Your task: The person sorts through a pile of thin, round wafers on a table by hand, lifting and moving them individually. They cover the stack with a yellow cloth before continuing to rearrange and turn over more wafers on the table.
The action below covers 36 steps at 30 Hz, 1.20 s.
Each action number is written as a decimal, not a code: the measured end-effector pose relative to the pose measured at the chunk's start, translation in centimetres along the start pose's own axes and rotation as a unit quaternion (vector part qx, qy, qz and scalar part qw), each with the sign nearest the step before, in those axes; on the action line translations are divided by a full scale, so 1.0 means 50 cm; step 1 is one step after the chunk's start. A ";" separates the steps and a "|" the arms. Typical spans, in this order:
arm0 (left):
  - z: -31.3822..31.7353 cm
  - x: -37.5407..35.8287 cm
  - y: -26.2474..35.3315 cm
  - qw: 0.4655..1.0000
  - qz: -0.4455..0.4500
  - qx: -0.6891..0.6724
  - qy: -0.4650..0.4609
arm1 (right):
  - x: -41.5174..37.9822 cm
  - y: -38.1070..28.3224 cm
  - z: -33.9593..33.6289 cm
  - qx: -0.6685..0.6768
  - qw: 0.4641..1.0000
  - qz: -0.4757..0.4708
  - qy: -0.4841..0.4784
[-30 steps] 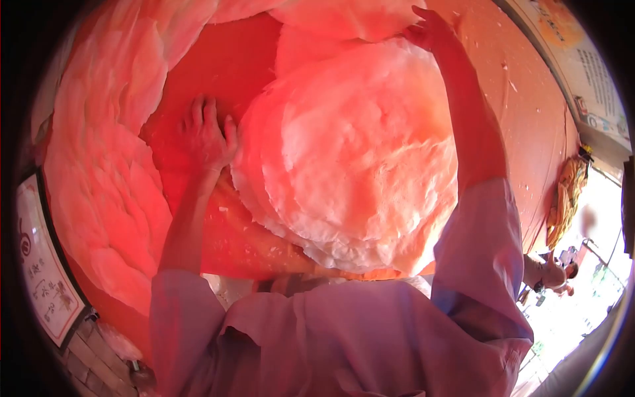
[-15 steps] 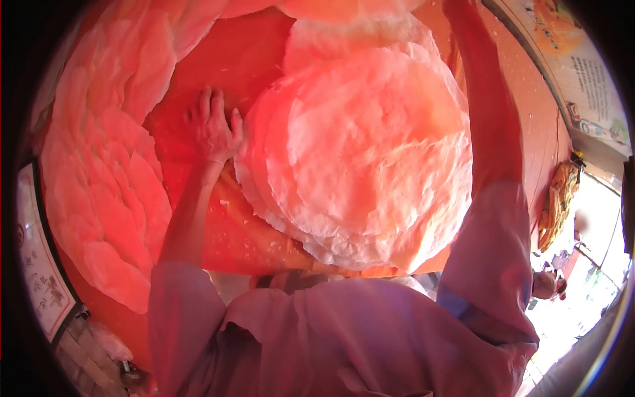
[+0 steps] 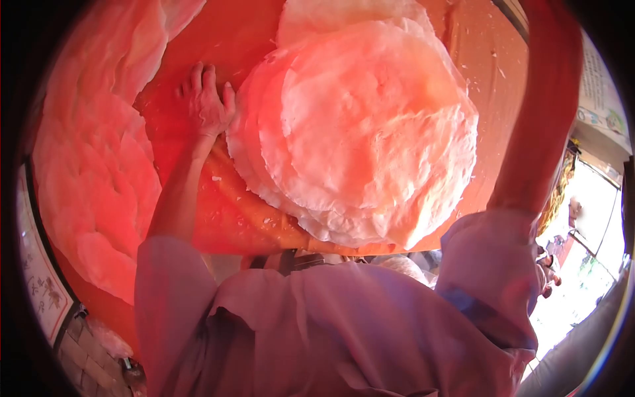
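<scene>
Large thin round sheets, pale and lit reddish, lie in a stack (image 3: 377,126) on the orange table covering (image 3: 231,228). My left hand (image 3: 210,106) rests palm down on the covering, just left of the stack, with its fingers spread and its thumb beside the sheets' edge. Nothing shows in it. My right arm stretches up past the stack's right side, and the hand itself is beyond the top of the view. More overlapping thin sheets (image 3: 99,178) lie along the table's left side.
Small flakes are scattered on the covering. A framed board (image 3: 46,271) stands at the far left, and a printed panel (image 3: 598,92) is at the upper right. Beyond the table's right side are a bright opening and small, blurred people (image 3: 548,271).
My right arm has swung outward to the right. The stack, the left-side sheets and my left hand appear slightly higher in view. Sheets along the top have left the view.
</scene>
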State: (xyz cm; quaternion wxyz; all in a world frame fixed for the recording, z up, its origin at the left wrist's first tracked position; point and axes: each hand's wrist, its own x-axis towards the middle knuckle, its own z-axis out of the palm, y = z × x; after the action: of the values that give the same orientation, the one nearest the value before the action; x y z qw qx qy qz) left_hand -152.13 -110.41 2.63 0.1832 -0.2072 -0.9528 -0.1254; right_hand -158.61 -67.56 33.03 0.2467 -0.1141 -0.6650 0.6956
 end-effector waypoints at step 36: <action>0.015 0.000 -0.021 0.998 0.062 -0.013 0.027 | 0.061 0.142 -0.144 -0.439 0.856 -0.228 -0.149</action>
State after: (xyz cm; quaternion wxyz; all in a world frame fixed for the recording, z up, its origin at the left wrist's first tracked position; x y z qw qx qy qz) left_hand -152.83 -111.10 1.80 0.2134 -0.2648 -0.9311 -0.1322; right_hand -159.09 -59.75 25.94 0.2210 0.0492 -0.9376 0.2641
